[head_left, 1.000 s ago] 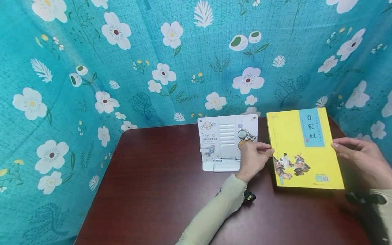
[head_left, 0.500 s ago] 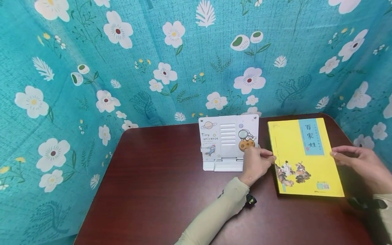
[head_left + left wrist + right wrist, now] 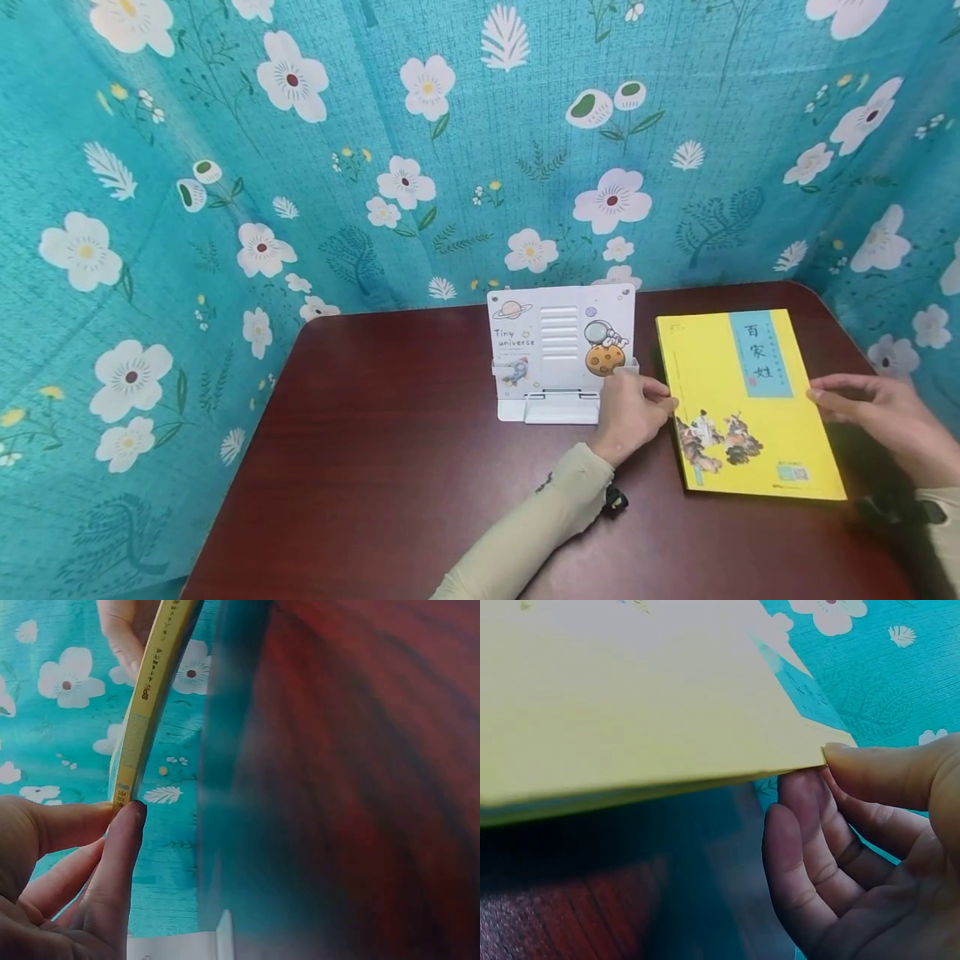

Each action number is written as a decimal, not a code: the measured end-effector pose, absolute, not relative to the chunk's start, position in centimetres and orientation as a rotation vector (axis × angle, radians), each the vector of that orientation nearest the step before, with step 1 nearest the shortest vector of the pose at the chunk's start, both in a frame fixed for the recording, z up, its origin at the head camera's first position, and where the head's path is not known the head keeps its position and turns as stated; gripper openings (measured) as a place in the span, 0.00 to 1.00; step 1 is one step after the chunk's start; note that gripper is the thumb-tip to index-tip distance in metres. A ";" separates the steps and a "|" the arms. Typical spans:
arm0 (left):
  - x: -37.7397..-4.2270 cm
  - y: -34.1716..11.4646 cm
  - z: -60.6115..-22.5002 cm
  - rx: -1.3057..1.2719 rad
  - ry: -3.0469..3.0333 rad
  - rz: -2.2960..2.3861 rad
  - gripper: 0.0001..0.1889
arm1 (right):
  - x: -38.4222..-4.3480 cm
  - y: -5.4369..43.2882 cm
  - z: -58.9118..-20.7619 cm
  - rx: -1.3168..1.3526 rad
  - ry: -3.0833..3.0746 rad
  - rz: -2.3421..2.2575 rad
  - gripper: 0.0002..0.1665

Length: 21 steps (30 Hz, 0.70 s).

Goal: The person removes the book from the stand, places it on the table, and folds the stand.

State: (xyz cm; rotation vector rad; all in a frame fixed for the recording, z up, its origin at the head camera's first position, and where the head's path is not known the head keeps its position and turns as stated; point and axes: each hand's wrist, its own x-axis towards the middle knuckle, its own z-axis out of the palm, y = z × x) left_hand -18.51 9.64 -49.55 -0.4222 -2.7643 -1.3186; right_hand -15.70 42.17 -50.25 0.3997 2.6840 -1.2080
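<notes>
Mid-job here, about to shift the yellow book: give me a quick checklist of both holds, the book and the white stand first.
1. Left hand hold: ok, thumb and fingers pinch the spine edge of the yellow book.
2. Right hand hold: ok, it pinches the opposite edge, thumb on top.
3. Book closed, front cover up: ok.
4. White stand set up: ok, its panel rises past the far edge of the table in the head view.
5. Left hand clear of the stand: cannot tell, they overlap in the head view.
6. Book's near edge off the table: cannot tell.
</notes>
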 end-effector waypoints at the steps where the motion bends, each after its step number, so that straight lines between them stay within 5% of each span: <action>1: -18.5 9.7 -49.7 -0.433 -2.770 -1.304 0.02 | -15.7 42.2 -50.3 0.407 2.675 -1.207 0.41; 21: -18.5 9.4 -50.1 -0.475 -2.962 -1.200 0.02 | -16.0 42.6 -51.7 0.297 2.644 -1.074 0.38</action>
